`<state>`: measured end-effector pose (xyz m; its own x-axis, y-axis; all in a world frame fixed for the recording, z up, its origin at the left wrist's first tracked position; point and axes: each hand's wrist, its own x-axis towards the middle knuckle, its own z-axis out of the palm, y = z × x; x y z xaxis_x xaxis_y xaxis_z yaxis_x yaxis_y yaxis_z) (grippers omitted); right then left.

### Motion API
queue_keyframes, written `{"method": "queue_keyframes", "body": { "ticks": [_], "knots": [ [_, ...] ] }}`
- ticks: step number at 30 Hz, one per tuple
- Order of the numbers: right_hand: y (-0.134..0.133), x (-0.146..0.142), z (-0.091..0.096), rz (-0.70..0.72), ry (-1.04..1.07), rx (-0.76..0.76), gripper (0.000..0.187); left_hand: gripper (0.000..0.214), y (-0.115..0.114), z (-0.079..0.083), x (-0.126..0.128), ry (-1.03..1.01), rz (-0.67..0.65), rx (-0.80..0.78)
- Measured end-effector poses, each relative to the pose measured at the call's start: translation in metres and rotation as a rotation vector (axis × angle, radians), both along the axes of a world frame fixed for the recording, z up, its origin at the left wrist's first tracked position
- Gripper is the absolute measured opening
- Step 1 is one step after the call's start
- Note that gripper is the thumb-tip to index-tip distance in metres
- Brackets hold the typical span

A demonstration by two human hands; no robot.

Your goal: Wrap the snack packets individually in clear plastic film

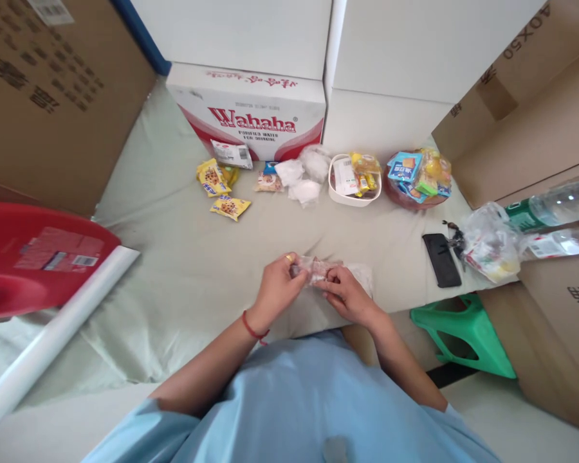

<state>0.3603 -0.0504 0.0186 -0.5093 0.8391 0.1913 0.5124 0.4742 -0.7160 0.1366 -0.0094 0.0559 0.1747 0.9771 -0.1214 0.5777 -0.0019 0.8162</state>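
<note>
Between my two hands is a small clear plastic packet [314,269] with something reddish-brown in it. My left hand [280,283] pinches its left end, thumb on top. At the other end, the fingers of my right hand [350,294] are closed on the packet. A white piece of packaging [365,278] lies on the cloth beside and partly behind my right hand. Farther back are yellow cookie packets [229,207], white packets [305,191], a white oval basket [355,198] of snacks and a dark red bowl [413,200] heaped with wrapped snacks.
A Wahaha water carton [251,116] stands at the back. On the right lie a black phone [442,260], a plastic bag [492,244] and bottles [560,206]. A green stool [463,341] is below the edge. A red container [43,257] and white roll [58,334] are left.
</note>
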Motion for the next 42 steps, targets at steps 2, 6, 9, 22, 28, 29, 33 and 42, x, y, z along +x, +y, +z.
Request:
{"method": "queue_keyframes", "body": {
  "ticks": [2,6,9,22,28,29,33,42],
  "knots": [
    [0.000,-0.001,0.005,-0.002,-0.009,-0.023,0.036,0.016,-0.005,0.001,0.021,-0.087,-0.086,0.049],
    [-0.002,0.014,0.014,0.036,0.054,-0.131,0.030,0.031,-0.017,-0.008,0.052,-0.022,-0.326,0.205],
    [-0.005,0.036,0.013,-0.149,0.097,-0.152,0.029,0.043,-0.030,-0.020,0.056,0.225,-0.404,0.319],
    [-0.004,0.037,0.014,-0.615,0.030,-0.247,0.013,0.047,-0.041,-0.043,0.057,0.567,-0.519,0.498],
    [0.038,-0.024,0.020,-0.510,-0.061,-0.144,0.007,0.046,-0.041,-0.042,0.048,0.461,-0.528,0.438],
    [0.042,-0.033,0.019,-0.490,-0.104,-0.133,0.010,0.048,-0.039,-0.041,0.041,0.398,-0.524,0.427],
    [0.039,-0.058,0.020,-0.413,-0.283,-0.132,0.018,0.049,-0.037,-0.032,-0.006,0.087,-0.488,0.343],
    [0.014,-0.066,0.013,-0.360,-0.412,-0.002,0.057,0.029,-0.059,-0.026,-0.063,-0.077,-0.161,0.154]
  ]
}}
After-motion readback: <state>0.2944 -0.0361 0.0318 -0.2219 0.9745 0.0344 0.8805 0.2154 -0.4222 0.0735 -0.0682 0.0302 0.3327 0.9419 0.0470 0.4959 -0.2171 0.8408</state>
